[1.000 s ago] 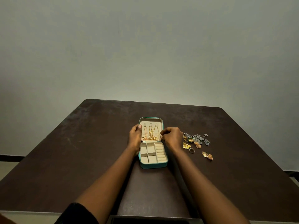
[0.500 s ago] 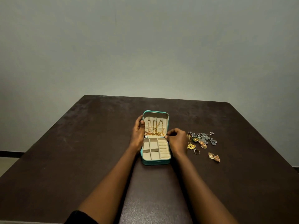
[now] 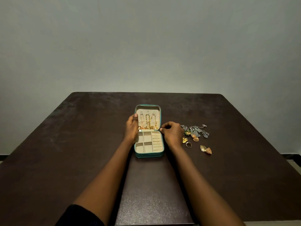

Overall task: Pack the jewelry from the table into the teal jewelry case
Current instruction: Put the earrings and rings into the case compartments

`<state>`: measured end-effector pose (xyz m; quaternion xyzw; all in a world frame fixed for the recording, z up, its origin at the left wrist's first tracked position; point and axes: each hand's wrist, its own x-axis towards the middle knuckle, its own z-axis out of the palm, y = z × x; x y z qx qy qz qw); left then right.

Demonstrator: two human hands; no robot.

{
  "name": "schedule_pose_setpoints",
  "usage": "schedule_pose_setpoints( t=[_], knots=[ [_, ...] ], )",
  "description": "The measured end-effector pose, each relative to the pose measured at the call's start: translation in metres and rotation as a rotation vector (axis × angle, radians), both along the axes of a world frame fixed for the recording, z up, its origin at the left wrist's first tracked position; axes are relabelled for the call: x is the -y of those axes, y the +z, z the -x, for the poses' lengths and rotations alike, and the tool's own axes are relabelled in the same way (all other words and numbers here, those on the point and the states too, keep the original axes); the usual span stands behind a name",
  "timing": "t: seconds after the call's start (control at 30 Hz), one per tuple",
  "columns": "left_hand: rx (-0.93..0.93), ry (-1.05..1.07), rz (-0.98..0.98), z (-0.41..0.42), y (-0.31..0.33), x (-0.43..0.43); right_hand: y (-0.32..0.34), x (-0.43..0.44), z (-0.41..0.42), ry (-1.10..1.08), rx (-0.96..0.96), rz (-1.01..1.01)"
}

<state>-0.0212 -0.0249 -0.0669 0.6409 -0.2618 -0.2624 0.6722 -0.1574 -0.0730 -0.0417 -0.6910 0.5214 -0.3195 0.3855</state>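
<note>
Plain grey-green wall [image 3: 146,46] stands behind a dark brown table [image 3: 65,144], seen from above the person's forearms.

Left of centre, the left hand [image 3: 132,129] grips the left edge of the lid [image 3: 147,109], thumb hooked over its rim. The teal jewelry case [image 3: 149,154] sits open at mid-table. The lid leans back, with gold chains [image 3: 147,122] hanging inside it. Its cream tray [image 3: 147,142] shows bare square pockets and a row of ring rolls on the right side.

Just right of the hinge, the right hand [image 3: 172,134] has its fingers curled, one fingertip touching the case's edge. I cannot tell whether it pinches anything.

Further right, loose on the table, lies a tangled heap of silver and gold pieces [image 3: 195,131]. Nearer the person sit a ring [image 3: 189,144] and a pair of gold earrings [image 3: 206,150].

The step in hand looks like steadying the case before the next pick. To do it well, the left hand should hold the lid firm so the chains do not swing. The right hand should lift one piece at a time, starting with the ring, which suits the rolls. The heap likely needs gentle teasing apart, not a pull.
</note>
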Motion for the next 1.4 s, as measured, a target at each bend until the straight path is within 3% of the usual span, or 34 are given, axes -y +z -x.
schedule_pose_setpoints(
  t=[0.23,0.53,1.03,1.23,1.4],
  knots=[
    [0.081,-0.018,-0.017,-0.002,-0.005,0.0,0.022,0.028,0.052,0.071,-0.325,0.137],
    [0.068,-0.032,-0.027,0.001,-0.002,-0.005,0.023,0.027,0.088,0.119,-0.572,0.096],
    [0.077,-0.01,-0.032,0.004,0.001,-0.007,0.012,0.022,0.079,0.095,-0.731,0.204],
    [0.118,-0.001,-0.071,0.0,-0.003,-0.006,0.013,0.026,0.079,0.11,-0.699,0.155],
    [0.14,-0.004,-0.092,-0.004,-0.008,-0.004,0.015,0.024,0.076,0.067,-0.55,0.157]
  ],
)
